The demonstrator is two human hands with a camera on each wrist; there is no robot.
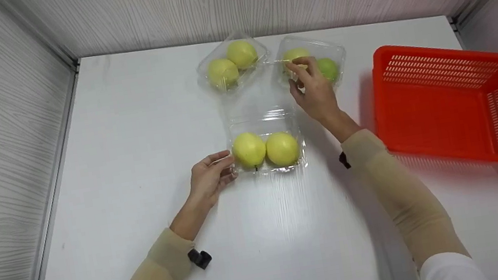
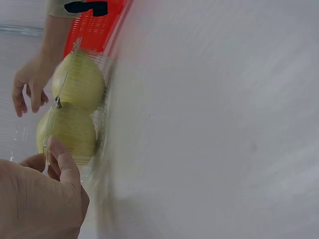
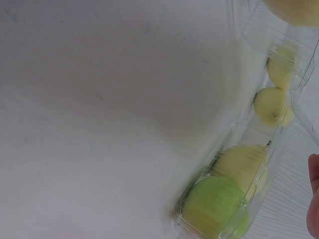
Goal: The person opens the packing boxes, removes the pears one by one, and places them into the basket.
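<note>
A clear plastic clamshell box (image 1: 264, 125) holds two yellow pears (image 1: 249, 150) side by side, its lid folded open toward the back. My left hand (image 1: 209, 178) pinches the box's left edge; in the left wrist view, the thumb and fingers of the left hand (image 2: 55, 189) are on the thin rim beside the nearer pear (image 2: 72, 132). Over the far right of the raised lid, my right hand (image 1: 315, 88) has its thumb and curled fingers at the lid's edge. Only a fingertip of the right hand (image 3: 314, 194) shows in the right wrist view.
Behind, at the left, a clear box (image 1: 242, 79) contains two yellow pears. Another clear box (image 1: 336, 48) beside it has a yellow fruit and a green fruit (image 1: 328, 69), partly behind my right hand. A red plastic basket (image 1: 453, 50) stands at the right of the white table (image 1: 129, 128).
</note>
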